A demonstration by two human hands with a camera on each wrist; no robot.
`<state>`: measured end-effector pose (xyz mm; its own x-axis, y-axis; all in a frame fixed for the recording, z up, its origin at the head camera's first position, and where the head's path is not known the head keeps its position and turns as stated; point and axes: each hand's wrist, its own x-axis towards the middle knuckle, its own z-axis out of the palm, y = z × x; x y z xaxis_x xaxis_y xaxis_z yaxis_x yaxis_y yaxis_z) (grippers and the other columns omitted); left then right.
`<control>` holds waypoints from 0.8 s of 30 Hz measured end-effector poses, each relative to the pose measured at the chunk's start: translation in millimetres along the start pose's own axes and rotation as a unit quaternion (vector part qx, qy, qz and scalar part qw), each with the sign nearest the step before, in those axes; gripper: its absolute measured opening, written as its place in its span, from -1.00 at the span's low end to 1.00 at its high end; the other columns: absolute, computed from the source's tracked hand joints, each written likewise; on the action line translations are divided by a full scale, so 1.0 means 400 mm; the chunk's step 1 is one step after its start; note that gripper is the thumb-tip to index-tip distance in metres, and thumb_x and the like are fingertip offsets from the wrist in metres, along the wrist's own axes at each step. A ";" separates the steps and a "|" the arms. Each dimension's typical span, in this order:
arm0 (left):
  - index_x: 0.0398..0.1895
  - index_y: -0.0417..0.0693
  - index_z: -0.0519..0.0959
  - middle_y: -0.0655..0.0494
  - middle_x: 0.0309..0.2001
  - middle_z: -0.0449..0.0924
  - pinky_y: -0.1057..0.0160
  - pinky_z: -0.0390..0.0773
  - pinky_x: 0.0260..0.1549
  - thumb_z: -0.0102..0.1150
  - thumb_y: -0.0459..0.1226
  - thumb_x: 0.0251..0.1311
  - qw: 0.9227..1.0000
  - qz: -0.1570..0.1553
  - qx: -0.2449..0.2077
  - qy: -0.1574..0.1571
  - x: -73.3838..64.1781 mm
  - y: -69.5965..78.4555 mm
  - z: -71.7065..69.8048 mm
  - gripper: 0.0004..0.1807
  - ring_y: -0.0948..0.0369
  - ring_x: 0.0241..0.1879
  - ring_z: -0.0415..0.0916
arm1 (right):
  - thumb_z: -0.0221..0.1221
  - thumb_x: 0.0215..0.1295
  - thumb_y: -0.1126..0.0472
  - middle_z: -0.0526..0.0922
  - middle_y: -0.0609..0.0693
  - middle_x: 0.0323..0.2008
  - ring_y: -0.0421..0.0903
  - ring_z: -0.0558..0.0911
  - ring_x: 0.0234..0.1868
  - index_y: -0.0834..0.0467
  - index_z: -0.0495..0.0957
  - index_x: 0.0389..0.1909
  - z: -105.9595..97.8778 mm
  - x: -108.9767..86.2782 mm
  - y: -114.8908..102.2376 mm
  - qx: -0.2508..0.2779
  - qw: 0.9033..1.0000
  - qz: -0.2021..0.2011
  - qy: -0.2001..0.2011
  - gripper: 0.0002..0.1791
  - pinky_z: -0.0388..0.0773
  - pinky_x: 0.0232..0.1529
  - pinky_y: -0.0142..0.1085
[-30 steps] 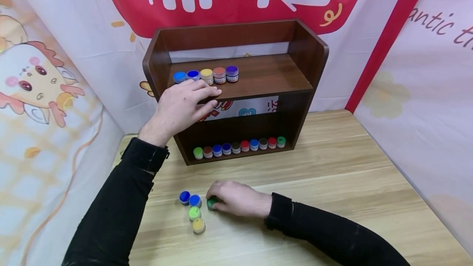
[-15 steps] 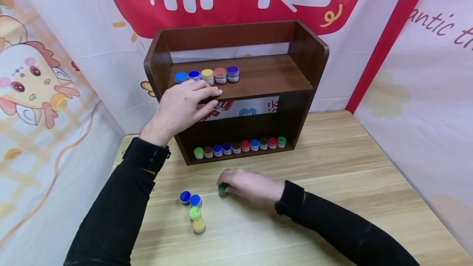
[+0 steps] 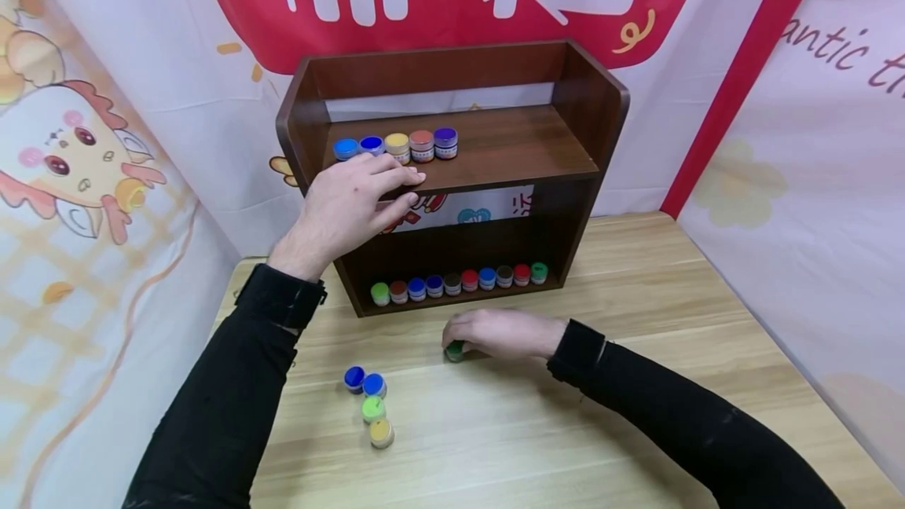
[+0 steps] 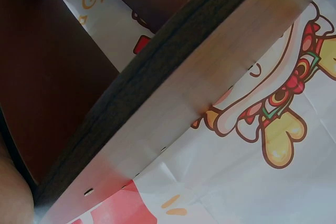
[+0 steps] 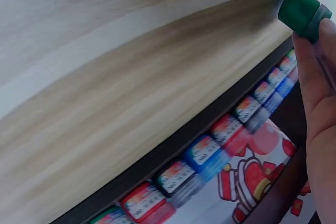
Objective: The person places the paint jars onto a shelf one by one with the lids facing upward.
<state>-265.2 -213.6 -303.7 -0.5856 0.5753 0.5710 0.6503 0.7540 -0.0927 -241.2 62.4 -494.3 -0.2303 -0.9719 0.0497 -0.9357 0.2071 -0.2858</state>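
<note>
My right hand (image 3: 502, 333) pinches a small paint jar (image 3: 455, 350) with a green lid, low over the table in front of the shelf. In the right wrist view the green jar (image 5: 299, 11) is tilted between thumb and fingers. My left hand (image 3: 353, 199) grips the front edge of the upper board of a dark brown wooden shelf (image 3: 509, 148), fingers over the board and thumb below it. The left wrist view shows the shelf's side panel (image 4: 157, 72), with only a bit of hand at the lower left.
Several jars stand in a row on the upper board, including a purple-lidded jar (image 3: 445, 143). Another row, with a light-green jar (image 3: 380, 294) at its left end, fills the lower board. Blue, green and yellow-lidded jars (image 3: 382, 433) stand loosely on the table (image 3: 636, 352).
My right hand has carried the green jar away from the loose jars, to the right and nearer the shelf. The left hand stays on the shelf.
</note>
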 end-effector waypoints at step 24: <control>0.26 0.24 0.67 0.19 0.00 0.67 0.12 0.68 -0.15 0.18 0.09 0.41 1.000 -0.005 0.002 -0.002 0.000 -0.001 0.001 -0.56 0.17 -0.03 0.56 | 0.40 0.30 0.10 0.68 0.01 -0.11 -0.09 0.65 -0.12 0.18 0.69 -0.05 0.059 0.033 -0.141 -0.075 0.953 0.247 0.160 -0.70 0.67 -0.06 -0.25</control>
<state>-265.8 -213.7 -303.8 -0.5934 0.5697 0.5687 0.6426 0.7607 -0.0915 -185.3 35.1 -500.2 -0.6998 -0.6726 0.2407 -0.7142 0.6672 -0.2118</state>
